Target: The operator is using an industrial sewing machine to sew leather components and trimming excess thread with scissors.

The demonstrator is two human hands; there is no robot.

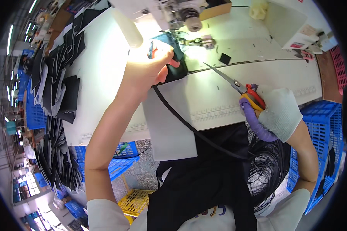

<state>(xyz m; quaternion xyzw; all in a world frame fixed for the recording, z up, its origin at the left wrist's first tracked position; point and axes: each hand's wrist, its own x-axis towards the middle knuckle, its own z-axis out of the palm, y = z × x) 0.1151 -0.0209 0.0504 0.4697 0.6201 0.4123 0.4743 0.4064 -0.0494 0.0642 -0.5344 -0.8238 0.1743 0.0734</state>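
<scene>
Under the sewing machine's needle area lies a black fabric piece [177, 72]. My left hand [152, 61] is at its left edge, fingers bent and closed on it; bright lamp light washes out part of the hand. A thin dark sliver shows between those fingers, too small to name. From the fabric's near edge a black strap [181, 119] runs down to my lap. My right hand [279, 113], in a white knit glove, grips scissors [235, 82] by handles wrapped in red, yellow and purple. Their blades are together and point up-left over the table.
The sewing machine [181, 19] stands at the far middle. A light grey panel [169, 131] hangs over the table's near edge. Stacked dark fabric pieces [61, 77] line the left. Coiled black strapping [270, 169] and a blue crate [322, 134] are at right; a small black square [224, 59] lies ahead.
</scene>
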